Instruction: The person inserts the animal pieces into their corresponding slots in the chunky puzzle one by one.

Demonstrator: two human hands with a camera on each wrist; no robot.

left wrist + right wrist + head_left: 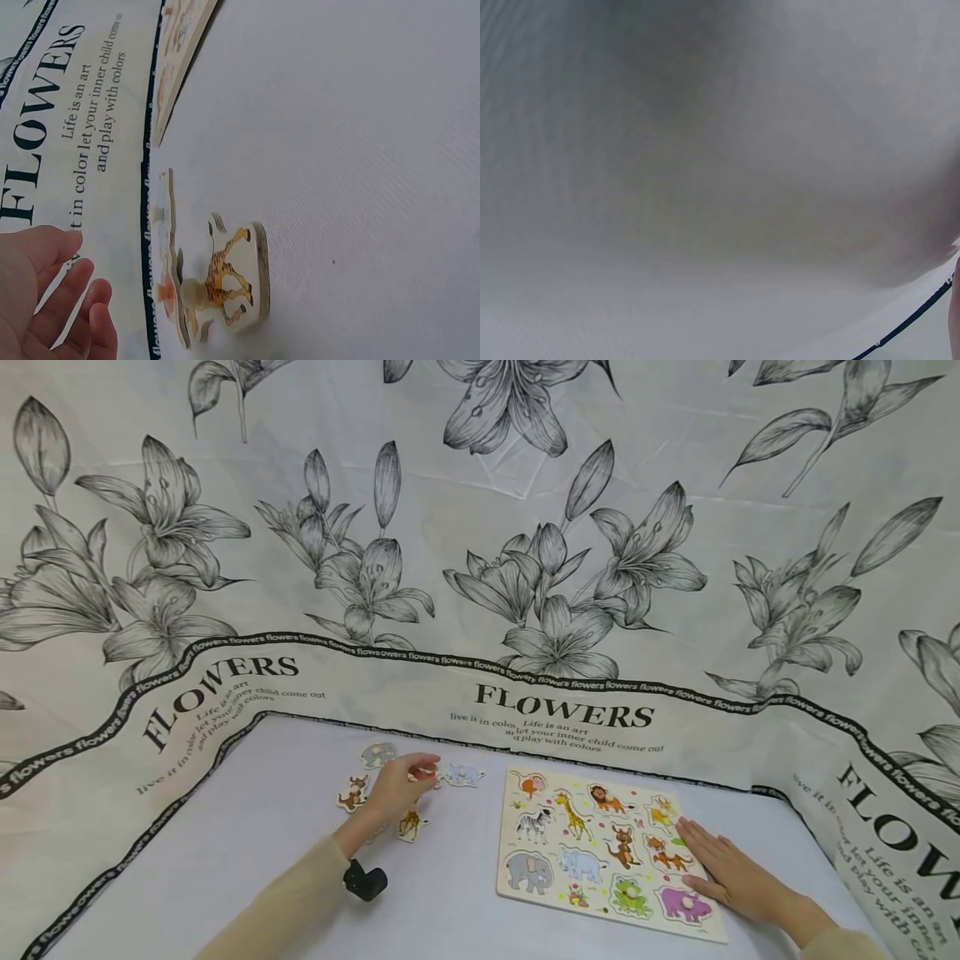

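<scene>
In the head view my left hand [402, 787] is over a loose group of animal puzzle pieces, fingers bent. The left wrist view shows its thumb and fingertips apart with nothing between them. Closest to its fingertips lies the blue rhino piece [463, 775]. Below the hand sits the giraffe piece [232, 281], its round wooden knob up, beside an orange piece [166, 291]. The elephant piece [377, 754] and kangaroo piece [352, 793] lie on its left. My right hand [738, 877] rests with extended fingers on the right edge of the wooden animal puzzle board [551, 893].
The frog [630, 896] and purple hippo [684, 906] on the board show knobs. A white cloth [442, 893] covers the table, and a flower-printed curtain [480, 610] rises behind and at both sides. A black wrist camera [365, 881] sits on the left wrist.
</scene>
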